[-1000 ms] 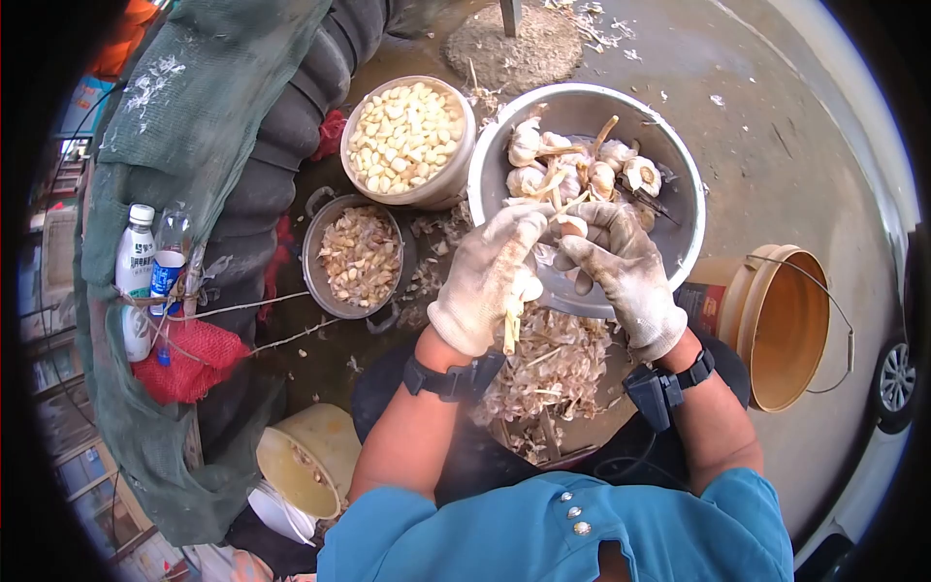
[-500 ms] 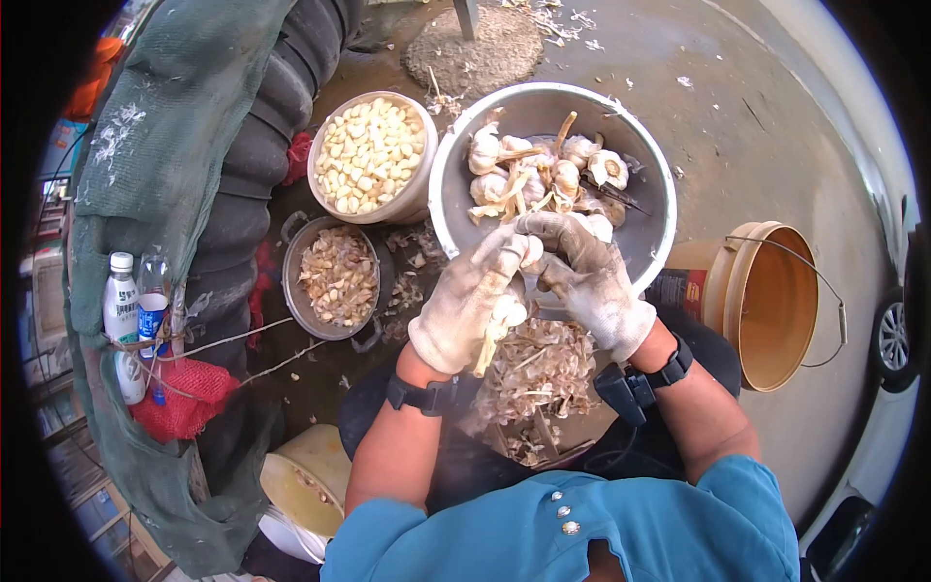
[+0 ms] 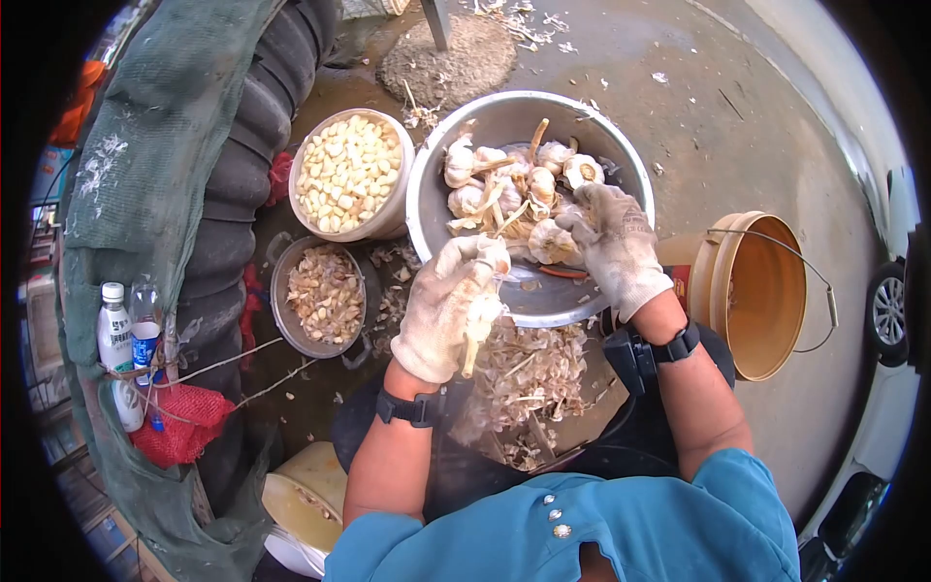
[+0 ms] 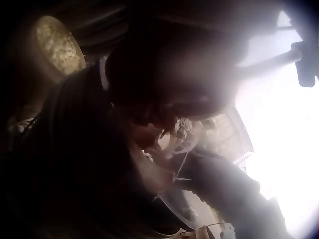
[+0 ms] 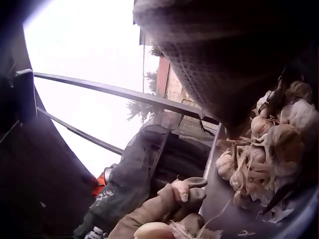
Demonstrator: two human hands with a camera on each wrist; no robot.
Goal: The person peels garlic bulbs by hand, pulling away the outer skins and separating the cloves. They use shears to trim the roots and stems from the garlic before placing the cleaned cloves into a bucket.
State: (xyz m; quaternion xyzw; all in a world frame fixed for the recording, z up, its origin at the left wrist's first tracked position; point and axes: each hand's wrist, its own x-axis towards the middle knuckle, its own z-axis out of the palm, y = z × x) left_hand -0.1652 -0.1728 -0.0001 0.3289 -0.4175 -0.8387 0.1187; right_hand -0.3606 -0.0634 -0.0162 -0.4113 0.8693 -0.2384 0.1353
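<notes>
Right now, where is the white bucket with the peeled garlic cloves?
In the head view, the white bucket of peeled cloves stands on the person's left, touching the metal basin of garlic bulbs, just above the small pot of skins.

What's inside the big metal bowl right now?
The metal bowl holds whole garlic bulbs with dry stalks at its far side. The right hand rests on one bulb, covering whatever lies beneath it. The near floor shows only scraps.
</notes>
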